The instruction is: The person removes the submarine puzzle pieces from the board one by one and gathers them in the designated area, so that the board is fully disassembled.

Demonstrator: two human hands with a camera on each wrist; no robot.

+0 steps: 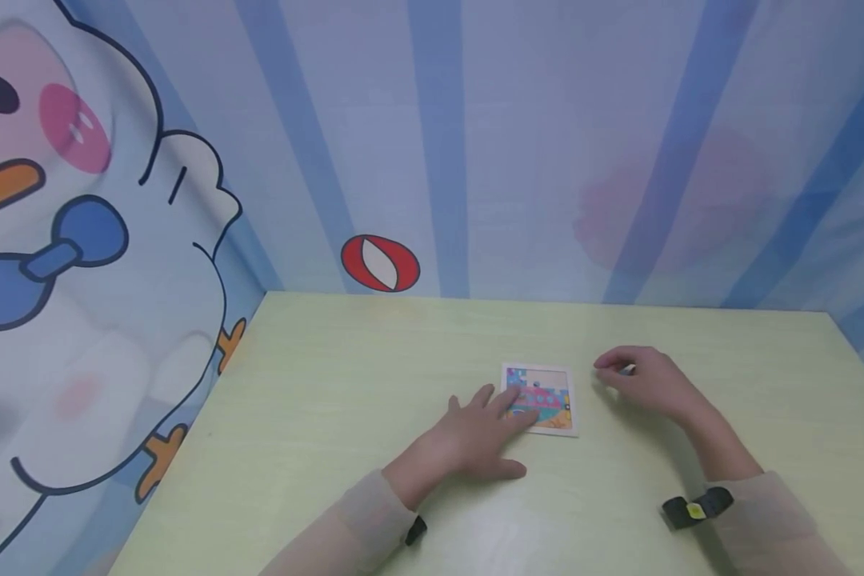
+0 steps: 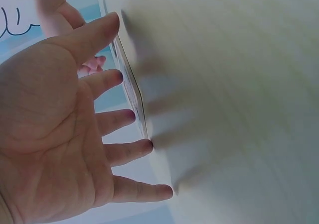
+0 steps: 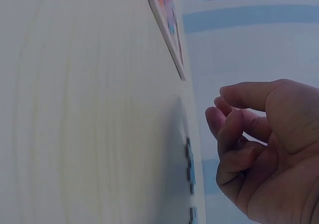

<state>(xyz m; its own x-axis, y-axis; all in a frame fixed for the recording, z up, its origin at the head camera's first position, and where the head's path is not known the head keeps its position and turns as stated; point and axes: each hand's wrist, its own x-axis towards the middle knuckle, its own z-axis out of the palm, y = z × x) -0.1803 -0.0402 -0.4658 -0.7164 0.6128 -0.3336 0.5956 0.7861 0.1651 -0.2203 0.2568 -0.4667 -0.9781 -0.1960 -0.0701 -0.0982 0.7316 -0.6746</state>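
Note:
A small square picture puzzle [image 1: 558, 406] with a white frame lies on the pale table [image 1: 317, 384], showing pink, blue, teal and orange patches. My left hand [image 1: 475, 440] is spread palm down at its left side, the fingers straight and some fingertips over the picture. In the left wrist view, the fingertips of the left hand [image 2: 60, 134] come right to the puzzle's edge [image 2: 132, 87]. To the right of the puzzle, my right hand [image 1: 648, 382] hovers with loosely bent fingers. Nothing shows between the fingers of the right hand [image 3: 269, 149] in the right wrist view.
Several small blue, dark-edged pieces [image 3: 191, 164] lie on the table beside the right hand. Behind the table stands a blue striped backdrop [image 1: 518, 160] with a red and white ball [image 1: 380, 263] printed on it. A large white cartoon bird [image 1: 115, 336] fills the left side.

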